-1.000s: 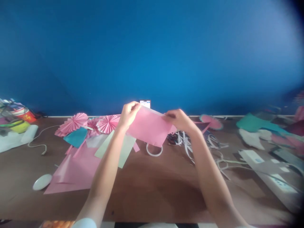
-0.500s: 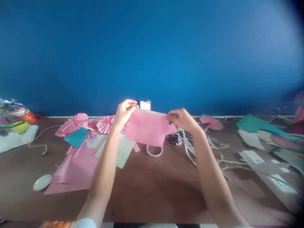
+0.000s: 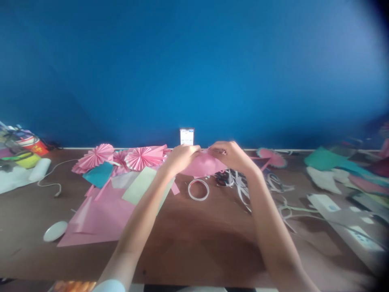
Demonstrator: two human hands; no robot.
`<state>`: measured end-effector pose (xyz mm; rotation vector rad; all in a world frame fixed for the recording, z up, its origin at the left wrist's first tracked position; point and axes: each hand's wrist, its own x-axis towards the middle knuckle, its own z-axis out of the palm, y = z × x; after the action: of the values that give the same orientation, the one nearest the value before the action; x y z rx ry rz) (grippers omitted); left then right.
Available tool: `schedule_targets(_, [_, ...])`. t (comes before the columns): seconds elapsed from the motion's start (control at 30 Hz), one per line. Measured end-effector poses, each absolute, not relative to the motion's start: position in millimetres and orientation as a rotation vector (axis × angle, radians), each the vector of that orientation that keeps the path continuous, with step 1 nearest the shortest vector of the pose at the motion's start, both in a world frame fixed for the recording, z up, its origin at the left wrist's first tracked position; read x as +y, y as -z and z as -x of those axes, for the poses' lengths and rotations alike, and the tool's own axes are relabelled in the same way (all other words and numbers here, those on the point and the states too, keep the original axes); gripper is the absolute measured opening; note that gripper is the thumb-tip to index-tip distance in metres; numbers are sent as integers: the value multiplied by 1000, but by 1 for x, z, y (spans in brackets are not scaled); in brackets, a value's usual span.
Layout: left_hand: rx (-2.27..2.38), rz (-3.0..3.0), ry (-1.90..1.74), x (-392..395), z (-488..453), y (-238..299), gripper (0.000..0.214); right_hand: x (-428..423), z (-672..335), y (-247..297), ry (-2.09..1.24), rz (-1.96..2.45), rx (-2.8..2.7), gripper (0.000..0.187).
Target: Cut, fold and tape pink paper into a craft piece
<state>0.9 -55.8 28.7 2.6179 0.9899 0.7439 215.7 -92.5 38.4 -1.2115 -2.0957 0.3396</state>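
Between my two hands, above the far part of the table, is a piece of pink paper [image 3: 204,166], bowed and seen at a slant. My left hand [image 3: 184,157] pinches its upper edge near the middle, fingers partly hidden behind the thumb side. My right hand [image 3: 226,154] grips the same edge a short way to the right, with the fingers curled in. Just below the paper, a white ring-shaped roll of tape [image 3: 198,198] lies on the table. Behind my left hand a small phone-like screen [image 3: 187,137] stands upright against the blue wall.
Pink pleated paper fans [image 3: 139,158] lie at the back left, with teal paper [image 3: 97,175], pale green paper [image 3: 138,188] and large pink sheets [image 3: 100,219] before them. A white oval object [image 3: 55,231] is at left. White strips [image 3: 240,188], cables and power strips [image 3: 363,237] are at right.
My left hand has moved right and slightly down, closer to my right hand. The pink paper, flat and facing me before, is now bowed and tipped, showing more of the tape roll.
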Motion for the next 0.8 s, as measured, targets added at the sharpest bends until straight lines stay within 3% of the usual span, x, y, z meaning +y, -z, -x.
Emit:
schedule_targets(0.2, [1081,-2799,-713,-53,-2,-24,29,-90,-210,-35,-206,1349,-2096,20])
schedule_targets(0.57, [982,-2741,-767,-47,11,-34,51,-96,-215,-39,-454,1231,-2018,29])
schedule_targets(0.8, [962,-2669,-724,-41,14,-32,52,-94,-217,-37,-356,1302,-2102,24])
